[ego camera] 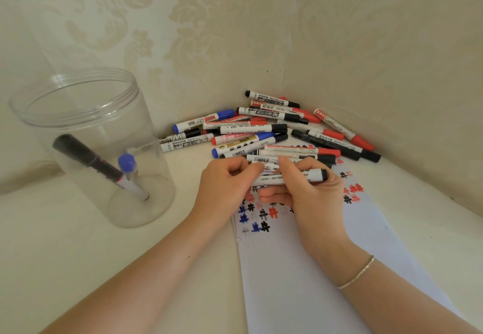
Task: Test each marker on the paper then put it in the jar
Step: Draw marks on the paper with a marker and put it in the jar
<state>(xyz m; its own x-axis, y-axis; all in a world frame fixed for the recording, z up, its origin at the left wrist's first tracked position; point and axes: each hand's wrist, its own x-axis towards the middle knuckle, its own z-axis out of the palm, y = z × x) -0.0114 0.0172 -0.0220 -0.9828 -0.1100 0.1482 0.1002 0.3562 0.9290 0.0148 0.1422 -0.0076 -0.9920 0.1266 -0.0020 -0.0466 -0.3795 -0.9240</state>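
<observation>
"WHITEBOARD MARKER" can be read on the topmost pen of the pile [271,127] heaped in the corner; most other print is too small to make out. A marker [298,177] with a black cap is held level above the paper [326,268], gripped at its cap end by the curled right hand [311,192] and pinched at the other end by the left hand [227,187]. Black, red and blue hash marks are seen on the paper beneath. To the left, two markers are leaned inside the clear jar [86,129].
</observation>
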